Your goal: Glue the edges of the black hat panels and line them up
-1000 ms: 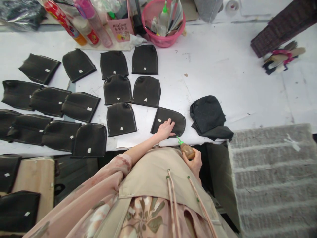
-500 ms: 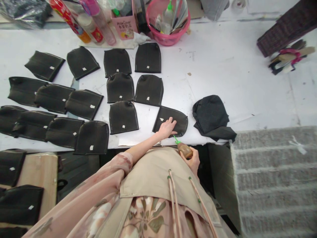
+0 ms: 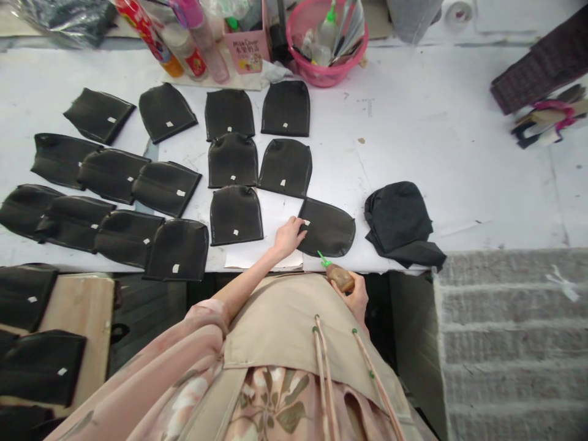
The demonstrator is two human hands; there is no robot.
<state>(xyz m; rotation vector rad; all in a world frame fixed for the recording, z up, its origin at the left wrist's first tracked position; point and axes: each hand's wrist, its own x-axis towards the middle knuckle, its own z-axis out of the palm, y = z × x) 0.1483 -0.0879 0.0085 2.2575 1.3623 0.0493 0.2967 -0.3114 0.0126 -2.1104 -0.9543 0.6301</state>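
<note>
My left hand (image 3: 289,237) is at the left edge of a black fabric piece (image 3: 329,228) near the table's front edge, its fingertips on that edge beside a small white tag. The fingers look closed on the edge. In my right hand (image 3: 358,295) is a brown squeeze bottle (image 3: 340,277) with a green nozzle, pointing up and left toward the piece's lower edge. The nozzle tip is just below the piece. Right of the piece lies a folded black cloth (image 3: 399,217).
More black pieces (image 3: 236,214) lie in rows to the left. At the back stand bottles (image 3: 209,49), a pink box (image 3: 248,49) and a pink basket (image 3: 328,76). A grey striped cloth (image 3: 514,343) is at the right, a wooden board (image 3: 87,324) at lower left.
My left hand has moved left, from the middle of the black piece to its left edge, and its spread fingers have drawn together. The whole view has shifted slightly.
</note>
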